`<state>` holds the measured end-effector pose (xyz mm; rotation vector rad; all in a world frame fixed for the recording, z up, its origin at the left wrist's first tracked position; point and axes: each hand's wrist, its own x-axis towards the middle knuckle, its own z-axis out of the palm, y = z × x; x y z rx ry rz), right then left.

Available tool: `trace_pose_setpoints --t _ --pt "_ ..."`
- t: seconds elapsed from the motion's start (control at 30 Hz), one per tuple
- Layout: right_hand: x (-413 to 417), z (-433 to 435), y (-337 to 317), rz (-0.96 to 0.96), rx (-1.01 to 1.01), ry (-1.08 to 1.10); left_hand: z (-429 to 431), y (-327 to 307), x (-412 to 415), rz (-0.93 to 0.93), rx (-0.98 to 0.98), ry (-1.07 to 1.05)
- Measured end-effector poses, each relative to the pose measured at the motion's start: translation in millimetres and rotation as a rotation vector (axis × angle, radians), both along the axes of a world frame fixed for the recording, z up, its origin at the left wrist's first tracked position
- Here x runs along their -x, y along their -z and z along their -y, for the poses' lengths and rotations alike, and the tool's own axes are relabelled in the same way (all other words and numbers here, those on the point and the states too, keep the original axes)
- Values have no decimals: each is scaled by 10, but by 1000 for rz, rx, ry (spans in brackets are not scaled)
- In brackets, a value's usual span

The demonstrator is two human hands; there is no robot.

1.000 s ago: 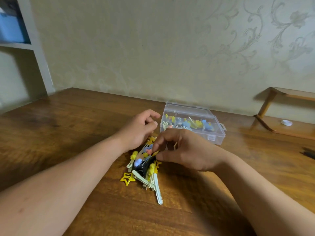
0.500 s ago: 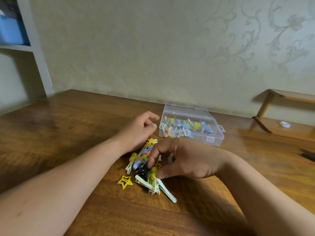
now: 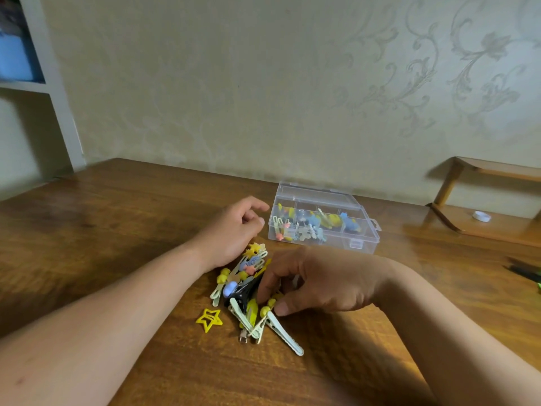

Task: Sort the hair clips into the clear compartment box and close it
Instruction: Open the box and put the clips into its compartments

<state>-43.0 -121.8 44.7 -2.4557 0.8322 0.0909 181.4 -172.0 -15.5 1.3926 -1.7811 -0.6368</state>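
A heap of hair clips (image 3: pixel 247 291) lies on the wooden table (image 3: pixel 117 218): pale green, yellow, blue and black ones. A yellow star clip (image 3: pixel 209 318) sits apart at its left. The clear compartment box (image 3: pixel 322 219) stands behind the heap, lid open, with several coloured clips inside. My left hand (image 3: pixel 234 232) rests by the heap's far end, fingers loosely curled, holding nothing. My right hand (image 3: pixel 316 282) reaches into the heap from the right, with thumb and fingertips pinched around a small yellow clip (image 3: pixel 270 303).
A low wooden stand (image 3: pixel 480 200) sits at the back right with a small white cap (image 3: pixel 481 215) on its base. A dark object (image 3: pixel 524 272) lies at the right edge. A white shelf unit (image 3: pixel 44 83) stands at the left.
My right hand has slid down along the heap toward me and pushed the long pale green clip outward. The left hand has stayed put.
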Motion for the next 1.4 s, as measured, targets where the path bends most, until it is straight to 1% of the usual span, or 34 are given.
trace_pose_setpoints --t 0.17,0.23,0.33,0.43,0.5,0.63,0.8,0.9,1.23,1.4 --pt "-31 10 58 -18 20 23 -1 0 1 10 0 1" --pt "-32 19 66 6 25 15 -4 -3 1 12 -1 2" --pt "34 72 50 112 -7 26 -4 -5 -7 3 -3 10" --pt "92 116 54 260 -106 62 -17 -8 -5 -13 -3 24" --pt "103 131 76 299 -163 70 -26 -16 3 -14 2 27" --pt "130 162 99 284 -199 65 -32 -21 15 -11 6 29" --pt "213 187 61 216 -176 55 -44 -30 15 1 -3 35" --pt "277 207 26 243 -188 65 -46 -35 16 9 -1 35" --pt "310 269 149 540 -465 113 -52 -47 20 27 1 32" --pt "331 316 208 611 -555 117 -34 -44 20 24 3 29"
